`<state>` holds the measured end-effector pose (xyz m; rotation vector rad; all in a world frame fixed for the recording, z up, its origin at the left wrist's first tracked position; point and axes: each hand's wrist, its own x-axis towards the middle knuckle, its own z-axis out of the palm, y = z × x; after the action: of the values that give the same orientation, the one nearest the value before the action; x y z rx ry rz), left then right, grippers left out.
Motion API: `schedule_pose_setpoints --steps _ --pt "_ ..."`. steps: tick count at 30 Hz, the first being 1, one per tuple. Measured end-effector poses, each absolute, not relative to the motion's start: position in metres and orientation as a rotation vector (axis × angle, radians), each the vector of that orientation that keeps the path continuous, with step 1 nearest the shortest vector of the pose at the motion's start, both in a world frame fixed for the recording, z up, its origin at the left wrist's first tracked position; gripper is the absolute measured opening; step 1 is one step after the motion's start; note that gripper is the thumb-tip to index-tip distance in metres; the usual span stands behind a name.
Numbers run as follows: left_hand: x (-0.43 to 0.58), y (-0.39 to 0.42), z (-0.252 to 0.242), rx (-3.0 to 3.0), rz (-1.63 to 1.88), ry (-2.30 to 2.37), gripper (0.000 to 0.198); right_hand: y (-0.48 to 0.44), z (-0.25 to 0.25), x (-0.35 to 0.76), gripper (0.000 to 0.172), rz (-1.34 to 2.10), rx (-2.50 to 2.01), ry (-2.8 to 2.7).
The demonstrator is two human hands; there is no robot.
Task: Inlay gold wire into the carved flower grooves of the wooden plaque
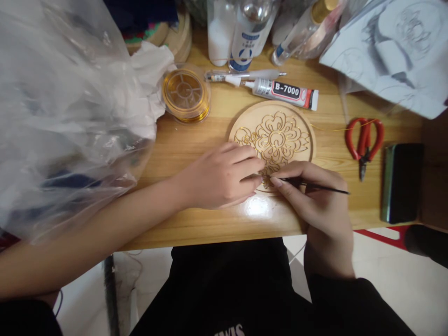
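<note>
A round wooden disc [308, 135] lies on the table, its face covered with a flower pattern outlined in gold wire [277, 139]. My left hand [227, 175] rests palm down over the disc's lower left edge, its fingers bent and close together, holding it against the table. The left thumb is mostly hidden. In my right hand [315, 191], a thin black tool [325, 187] is pinched between thumb and fingers. Its tip meets the lower part of the pattern, close to my left fingertips. Whether the tool is tweezers or a single rod I cannot tell.
Behind the disc lie a B-7000 glue tube [285, 92], a pen [259, 74] and a gold wire spool [185, 93]. Bottles [245, 37] stand farther back. Red-handled pliers [364, 140], a phone [402, 182] and printed sheets [395, 51] are at right. A plastic bag [70, 107] fills the left.
</note>
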<state>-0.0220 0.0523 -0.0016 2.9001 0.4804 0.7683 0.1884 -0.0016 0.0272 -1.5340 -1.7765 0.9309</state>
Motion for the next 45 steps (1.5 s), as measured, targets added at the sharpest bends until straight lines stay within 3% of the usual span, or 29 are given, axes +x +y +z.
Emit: schedule_pose_setpoints --steps 45 --pt "-0.0219 0.0518 -0.0040 2.873 0.751 0.466 0.018 -0.0007 0.0279 0.1892 0.007 0.951 -1.492 -1.825"
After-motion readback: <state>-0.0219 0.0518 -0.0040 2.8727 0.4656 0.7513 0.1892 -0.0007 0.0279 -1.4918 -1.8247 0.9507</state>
